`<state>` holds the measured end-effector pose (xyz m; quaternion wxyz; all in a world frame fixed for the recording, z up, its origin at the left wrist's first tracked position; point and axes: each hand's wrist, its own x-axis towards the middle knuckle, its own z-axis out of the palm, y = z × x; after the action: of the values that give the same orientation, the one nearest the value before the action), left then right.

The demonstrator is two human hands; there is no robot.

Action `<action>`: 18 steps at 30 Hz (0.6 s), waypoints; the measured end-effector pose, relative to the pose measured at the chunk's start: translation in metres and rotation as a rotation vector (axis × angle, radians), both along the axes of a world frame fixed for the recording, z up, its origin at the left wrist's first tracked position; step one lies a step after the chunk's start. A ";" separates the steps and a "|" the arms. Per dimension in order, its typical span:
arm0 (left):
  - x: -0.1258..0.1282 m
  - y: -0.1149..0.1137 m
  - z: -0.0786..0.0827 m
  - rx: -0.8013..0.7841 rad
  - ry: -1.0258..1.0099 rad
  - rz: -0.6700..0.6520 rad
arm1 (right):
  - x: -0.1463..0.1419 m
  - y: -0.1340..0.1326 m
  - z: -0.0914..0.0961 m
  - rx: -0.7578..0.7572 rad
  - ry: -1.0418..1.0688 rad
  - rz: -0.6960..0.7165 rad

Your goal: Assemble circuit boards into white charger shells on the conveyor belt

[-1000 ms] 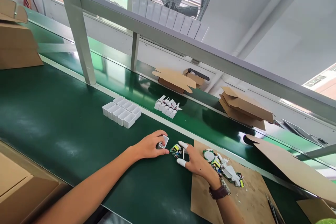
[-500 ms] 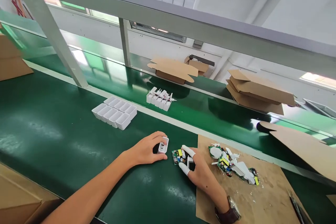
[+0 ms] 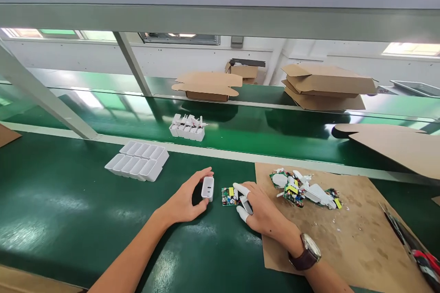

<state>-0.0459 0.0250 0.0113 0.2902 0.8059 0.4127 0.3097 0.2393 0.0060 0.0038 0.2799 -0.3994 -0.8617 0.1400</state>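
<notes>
White plastic charger housing (image 3: 207,188), a small rounded box with two port slots on its face, stands upright on the glossy green belt worktop (image 3: 68,201). The left hand (image 3: 187,199) holds it, the grip pinching it between thumb and fingers. Just to its right, across a narrow gap, lies a small green circuit board (image 3: 228,196) with yellow and black components. The right hand (image 3: 266,214) wears white finger cots (image 3: 239,188) on thumb and forefinger and a brown wristwatch (image 3: 305,252). Its grip is closed around a small pale plastic piece (image 3: 246,203), and the forefinger tip touches the board.

The belt looks slick, so the loose board could slide away under a sideways push. The cots may dull the sense of touch, so the small piece could slip from the pinch. Tall components on the board might catch on the housing's rim if the two meet at a tilt.

The right wrist rests on the near left corner of a flat brown cardboard sheet (image 3: 343,238), whose raised edge could snag a sliding part. A heap of circuit boards and white plastic parts (image 3: 304,191) sits on the sheet near the right hand, close enough to be knocked. A red-handled tool (image 3: 414,249) lies at the sheet's far right. To the left, the worktop is open as far as a white tray of empty housings (image 3: 137,165). A pale rail (image 3: 206,152) borders the far side of the worktop.
</notes>
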 end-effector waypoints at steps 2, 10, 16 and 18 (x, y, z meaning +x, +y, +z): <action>0.003 0.002 -0.003 0.015 0.012 0.067 | 0.000 0.000 -0.002 0.004 -0.023 0.004; 0.003 0.004 -0.005 -0.114 0.090 0.154 | -0.007 0.001 -0.006 0.118 -0.016 -0.066; 0.008 -0.001 0.001 -0.276 0.064 0.026 | -0.010 0.003 0.001 0.294 0.085 -0.162; 0.011 -0.001 0.000 -0.173 0.073 0.050 | -0.010 0.000 0.009 0.339 0.145 -0.195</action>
<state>-0.0354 0.0243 0.0108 0.3355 0.7780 0.4683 0.2505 0.2291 0.0063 0.0130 0.4166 -0.4170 -0.8078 -0.0064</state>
